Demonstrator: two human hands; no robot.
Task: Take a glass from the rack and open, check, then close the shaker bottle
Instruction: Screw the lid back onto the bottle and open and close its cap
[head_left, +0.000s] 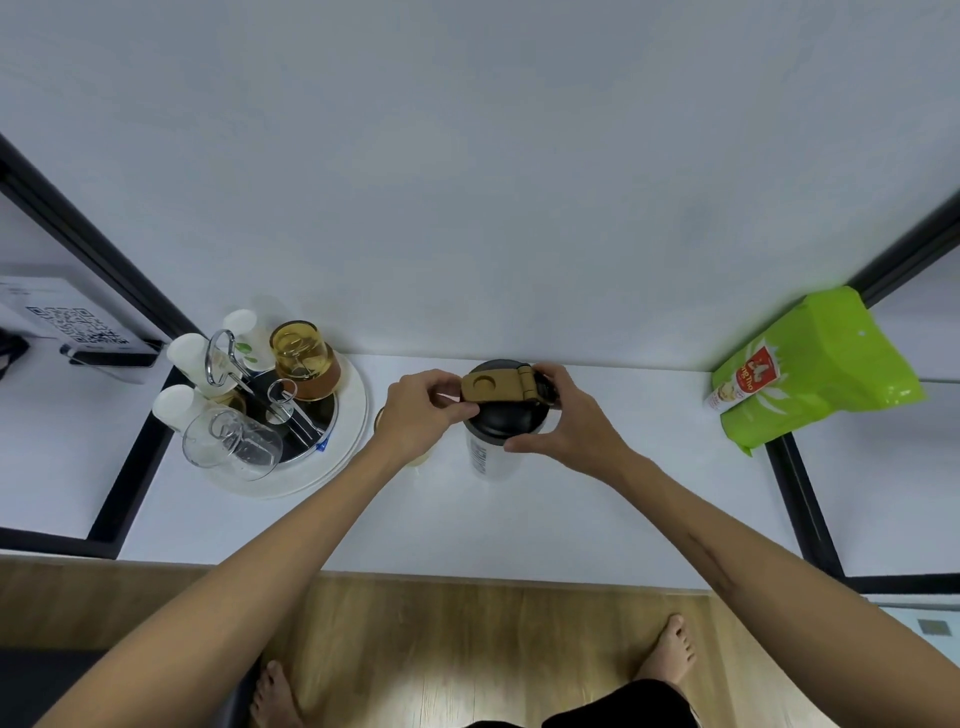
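The shaker bottle (488, 452) stands upright on the white counter, with a pale body, a black lid and a tan flip cap (496, 388) on top. My left hand (423, 410) pinches the left end of the tan cap. My right hand (566, 415) holds the lid's rim and the hinge end of the cap. A small glass (415, 460) stands just left of the bottle, mostly hidden behind my left wrist. The rack (280, 405) at the left holds an amber glass (306, 361), a clear glass (234, 441) and white cups upside down on metal pegs.
The rack stands on a round white tray (343, 452). A green pouch (815, 364) leans at the far right of the counter. A card with a QR code (78, 325) lies at the far left. Black frame bars border the counter on both sides.
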